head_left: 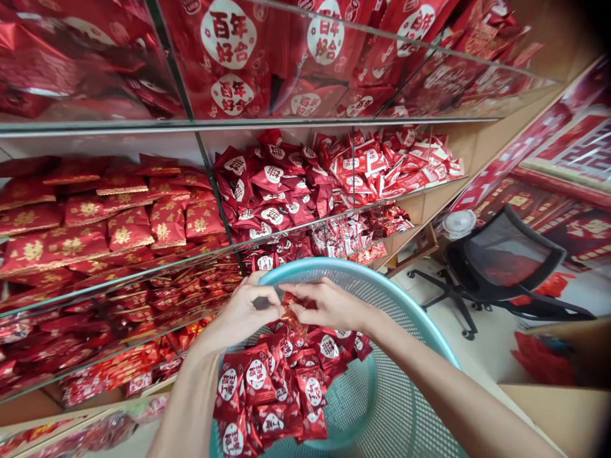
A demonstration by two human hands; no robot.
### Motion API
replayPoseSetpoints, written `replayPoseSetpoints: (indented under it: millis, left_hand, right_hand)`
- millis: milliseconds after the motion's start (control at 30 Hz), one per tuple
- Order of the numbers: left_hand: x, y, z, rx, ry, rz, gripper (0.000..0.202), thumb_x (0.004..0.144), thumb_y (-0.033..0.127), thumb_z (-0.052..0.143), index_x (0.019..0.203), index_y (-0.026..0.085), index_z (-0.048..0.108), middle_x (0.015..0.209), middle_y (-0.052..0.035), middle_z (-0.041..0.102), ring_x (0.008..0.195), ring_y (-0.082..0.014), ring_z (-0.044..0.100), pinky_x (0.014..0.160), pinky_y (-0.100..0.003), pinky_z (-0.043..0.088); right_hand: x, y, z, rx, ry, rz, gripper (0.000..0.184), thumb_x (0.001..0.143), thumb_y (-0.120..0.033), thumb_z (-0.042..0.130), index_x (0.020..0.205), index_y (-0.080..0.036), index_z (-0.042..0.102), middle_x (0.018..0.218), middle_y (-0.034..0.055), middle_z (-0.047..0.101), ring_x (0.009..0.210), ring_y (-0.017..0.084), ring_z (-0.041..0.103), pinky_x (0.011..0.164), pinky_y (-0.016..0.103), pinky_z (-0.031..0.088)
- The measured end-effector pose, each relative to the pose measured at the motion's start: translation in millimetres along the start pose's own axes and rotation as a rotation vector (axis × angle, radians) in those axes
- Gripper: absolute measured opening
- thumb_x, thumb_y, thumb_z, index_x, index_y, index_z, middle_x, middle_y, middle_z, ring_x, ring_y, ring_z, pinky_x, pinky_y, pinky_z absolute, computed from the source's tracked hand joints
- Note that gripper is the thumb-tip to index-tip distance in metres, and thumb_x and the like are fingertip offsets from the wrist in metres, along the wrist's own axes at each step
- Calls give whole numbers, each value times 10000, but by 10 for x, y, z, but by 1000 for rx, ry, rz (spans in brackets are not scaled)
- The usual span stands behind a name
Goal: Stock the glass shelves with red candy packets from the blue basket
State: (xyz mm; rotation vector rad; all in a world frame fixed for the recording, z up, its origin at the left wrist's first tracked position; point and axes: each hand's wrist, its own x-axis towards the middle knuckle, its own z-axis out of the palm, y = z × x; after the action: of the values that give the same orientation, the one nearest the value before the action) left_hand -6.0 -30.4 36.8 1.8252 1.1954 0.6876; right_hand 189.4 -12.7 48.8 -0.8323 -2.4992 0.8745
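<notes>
Red packet [289, 310] in the grip of both hands [251, 308] [327, 305], teal basket [394, 420] below, shelves [491, 149] ahead.

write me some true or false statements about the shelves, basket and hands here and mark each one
1. The turquoise basket has perforated walls. True.
2. The left hand and right hand are far apart. False: they are close together at a small packet.
3. The packets in the basket are plain blue. False: they are red with white printed patches.
4. Gold-printed red packets lie on a shelf at the picture's left. True.
5. The chair stands left of the basket. False: it is to the right.
</notes>
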Motion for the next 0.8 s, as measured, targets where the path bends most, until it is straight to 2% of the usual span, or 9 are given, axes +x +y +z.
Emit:
replayPoseSetpoints:
  millis: [167,300,367,433,500,600,700,800]
  left_hand:
    - [25,7,6,-12,10,-22,110,696,259,571,613,194,599,988,2,527,970,-156,461,898,-326,320]
    - [45,-33,19,-44,19,-37,120,708,281,566,635,194,606,1025,-5,514,967,-154,460,884,-324,327]
    - [59,-53,25,-38,16,-32,137,719,306,559,652,199,613,1009,-9,516,963,-155,461,885,-322,325]
    - [79,-68,33,-15,23,-29,159,721,345,560,674,208,626,1006,-11,517,970,-160,459,907,-328,307]
    - [102,-82,42,-13,39,-39,185,710,389,567,707,219,639,975,-13,528,979,-171,458,928,-338,290]
    - [136,-110,55,-41,58,-63,268,727,462,523,742,225,646,951,-19,550,1001,-185,452,942,-348,279]
    - [156,-154,54,-85,86,-81,362,761,515,438,755,215,640,964,-13,557,963,-166,472,919,-334,312]
    - [169,-209,41,-156,149,-154,416,790,529,375,849,217,643,1038,-31,568,1045,-179,443,939,-328,298]
  right_hand:
    - [-3,45,8,105,-3,51,459,786,-277,447,1230,-164,448,709,1,565,569,95,454,585,268,415]
    - [11,174,41,451,39,161,512,773,-347,518,1244,-186,397,811,6,569,658,92,490,626,267,436]
    - [12,231,46,605,-19,204,441,749,-352,558,1151,-188,480,842,9,579,694,89,507,661,267,442]
    - [5,259,32,680,-129,246,345,725,-354,590,1017,-173,558,857,16,596,732,97,523,693,275,445]
    - [-4,249,-5,678,-194,279,286,715,-361,600,914,-158,588,838,17,610,739,105,530,696,282,447]
    - [10,147,-128,572,-139,235,250,718,-357,594,890,-175,592,842,3,614,757,113,527,704,291,446]
    - [82,-85,-325,428,-50,142,243,745,-324,566,957,-207,583,922,4,611,825,127,525,767,306,430]
    - [198,-407,-509,288,21,107,184,775,-292,525,918,-196,591,880,11,619,771,118,531,734,281,423]
